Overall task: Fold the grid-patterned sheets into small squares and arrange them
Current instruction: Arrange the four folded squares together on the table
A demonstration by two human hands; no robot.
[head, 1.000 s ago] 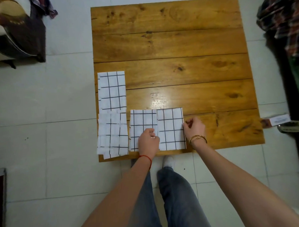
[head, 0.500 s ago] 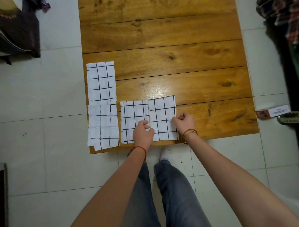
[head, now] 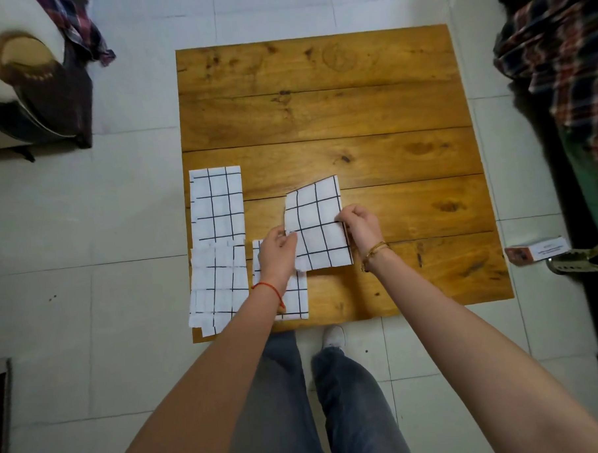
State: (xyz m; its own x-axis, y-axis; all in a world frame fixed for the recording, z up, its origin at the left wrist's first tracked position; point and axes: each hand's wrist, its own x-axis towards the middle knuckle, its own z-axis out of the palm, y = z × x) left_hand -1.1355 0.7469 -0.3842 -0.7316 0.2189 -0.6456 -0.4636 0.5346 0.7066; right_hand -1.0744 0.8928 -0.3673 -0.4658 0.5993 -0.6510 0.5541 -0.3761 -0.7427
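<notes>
A white grid-patterned sheet (head: 316,222) is lifted off the wooden table (head: 320,115) and tilted. My left hand (head: 278,253) pinches its left edge and my right hand (head: 361,225) pinches its right edge. Under my left wrist another gridded sheet (head: 299,296) lies flat near the front edge, partly hidden. At the table's left edge a folded gridded piece (head: 217,204) lies flat, and below it sits an untidy stack of gridded sheets (head: 218,286) that overhangs the front corner.
The far half and the right side of the table are bare wood. A small box (head: 536,250) lies on the tiled floor at the right, next to a shoe. Checked cloth hangs at the far right. A dark chair with a cushion stands at the upper left.
The right-hand sheet was flat on the table with both hands at its edges; now both hands have lifted it up and away from the front edge.
</notes>
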